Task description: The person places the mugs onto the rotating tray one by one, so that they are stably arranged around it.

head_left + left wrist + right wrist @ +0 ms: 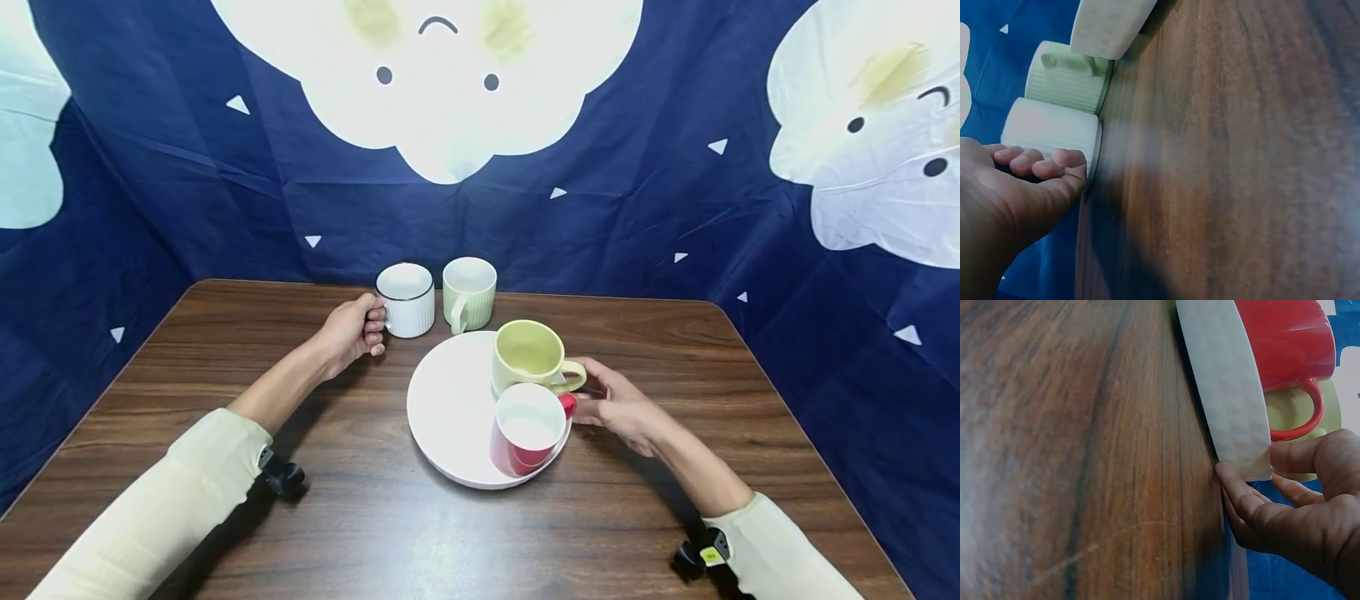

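At the back of the table my left hand (356, 329) grips the handle of a white ribbed mug (406, 304) with a dark rim. In the left wrist view its curled fingers (1025, 164) hide that handle. A pale green ribbed mug (469, 293) stands just right of it. My right hand (621, 408) holds the right edge of a round white plate (450, 408) with a raised wall, thumb at the rim and fingertips low on the outside. On the plate's right half stand a yellow-green mug (525, 354) and, nearer me, a red mug (525, 446) with a white inside, both handles pointing right.
All of this is on a brown wooden table (360, 533) with rounded back corners. Behind its back edge hangs a dark blue cloth (247, 200) with white clouds and small triangles, which also runs along both sides.
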A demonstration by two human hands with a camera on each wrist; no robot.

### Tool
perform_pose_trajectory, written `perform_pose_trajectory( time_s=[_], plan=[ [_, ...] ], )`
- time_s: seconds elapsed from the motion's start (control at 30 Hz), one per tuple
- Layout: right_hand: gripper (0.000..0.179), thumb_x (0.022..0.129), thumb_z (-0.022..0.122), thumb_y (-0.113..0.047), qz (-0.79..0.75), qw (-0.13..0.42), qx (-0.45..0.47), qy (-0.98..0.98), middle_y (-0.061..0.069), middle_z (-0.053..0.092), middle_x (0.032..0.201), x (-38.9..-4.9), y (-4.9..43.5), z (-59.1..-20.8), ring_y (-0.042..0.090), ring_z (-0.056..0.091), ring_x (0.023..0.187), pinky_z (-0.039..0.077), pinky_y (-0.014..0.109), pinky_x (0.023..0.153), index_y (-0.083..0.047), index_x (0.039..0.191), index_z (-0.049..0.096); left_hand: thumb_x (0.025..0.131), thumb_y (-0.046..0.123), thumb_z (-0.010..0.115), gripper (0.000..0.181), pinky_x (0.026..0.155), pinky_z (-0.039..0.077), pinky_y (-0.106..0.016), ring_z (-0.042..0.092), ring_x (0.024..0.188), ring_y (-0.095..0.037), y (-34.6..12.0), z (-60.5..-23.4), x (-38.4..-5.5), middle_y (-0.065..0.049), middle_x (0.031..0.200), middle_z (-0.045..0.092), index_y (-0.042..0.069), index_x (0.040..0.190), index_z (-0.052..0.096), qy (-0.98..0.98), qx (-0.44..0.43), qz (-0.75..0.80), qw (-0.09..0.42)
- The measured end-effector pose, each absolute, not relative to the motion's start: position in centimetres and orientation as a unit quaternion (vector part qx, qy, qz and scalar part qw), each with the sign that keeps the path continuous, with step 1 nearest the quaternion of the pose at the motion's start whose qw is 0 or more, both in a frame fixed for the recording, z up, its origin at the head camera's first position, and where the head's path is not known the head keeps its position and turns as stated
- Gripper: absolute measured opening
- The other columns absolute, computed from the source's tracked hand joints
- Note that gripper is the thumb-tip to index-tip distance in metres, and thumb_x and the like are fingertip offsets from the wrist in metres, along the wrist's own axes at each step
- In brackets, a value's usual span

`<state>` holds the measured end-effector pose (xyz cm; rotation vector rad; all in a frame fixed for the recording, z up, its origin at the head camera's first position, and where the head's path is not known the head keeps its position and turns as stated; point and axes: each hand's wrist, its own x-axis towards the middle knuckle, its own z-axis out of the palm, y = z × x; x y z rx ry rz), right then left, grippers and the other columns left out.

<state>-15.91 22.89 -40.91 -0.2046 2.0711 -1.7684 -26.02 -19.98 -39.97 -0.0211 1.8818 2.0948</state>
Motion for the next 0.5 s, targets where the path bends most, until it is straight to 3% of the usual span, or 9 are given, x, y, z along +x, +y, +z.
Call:
perform_pose_trajectory(
  time_s=[0.5],
  plan=[
    [0.068, 0.097, 0.065, 0.016, -0.641, 0.207, -0.074, 0.736, 0.026, 0.058, 0.148, -16.0, 23.0, -41.0, 0.016, 0.072, 0.123, 0.065, 0.035, 0.105, 0.004, 0.161, 0.043, 0.118, 0.021, 0.038, 0.035, 0.061, 0.033, -0.024, 0.022, 0.068, -0.012, -20.5, -39.7, -23.9, 0.01, 0.077, 0.033, 0.02, 0.083, 0.036, 0.619, -0.017, 0.775, 0.125]
  ],
)
